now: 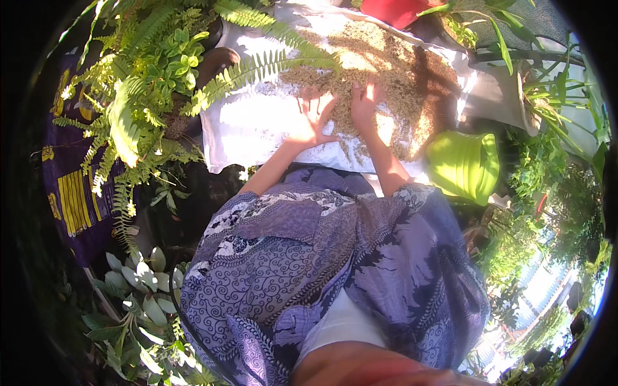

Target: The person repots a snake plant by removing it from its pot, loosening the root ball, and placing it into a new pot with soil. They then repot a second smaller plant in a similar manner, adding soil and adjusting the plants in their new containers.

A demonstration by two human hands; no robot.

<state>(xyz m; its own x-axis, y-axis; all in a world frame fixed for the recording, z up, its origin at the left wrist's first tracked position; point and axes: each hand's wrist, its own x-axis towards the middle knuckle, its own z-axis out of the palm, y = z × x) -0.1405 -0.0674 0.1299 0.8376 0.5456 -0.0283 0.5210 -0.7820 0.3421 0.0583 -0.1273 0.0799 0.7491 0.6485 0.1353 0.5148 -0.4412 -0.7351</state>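
A white sheet or sack (241, 140) lies spread before me, with a layer of loose tan, grain-like material (405, 82) over its middle and right part. My left hand (314, 118) rests palm down at the left edge of this material, fingers spread, in bright sunlight. Just to the right, my right hand (366, 103) touches the material with its fingers pointing away from me. A gap of strewn tan material lies between the two hands. What the fingertips hold, if anything, is hard to make out in the glare.
A fern frond (270, 70) hangs over the sheet's left part. Beside its near right corner sits a lime-green plastic pot (463, 166). A red object (393, 12) stands at the far edge, and a pale planter (502, 96) at the right. Potted plants crowd both sides.
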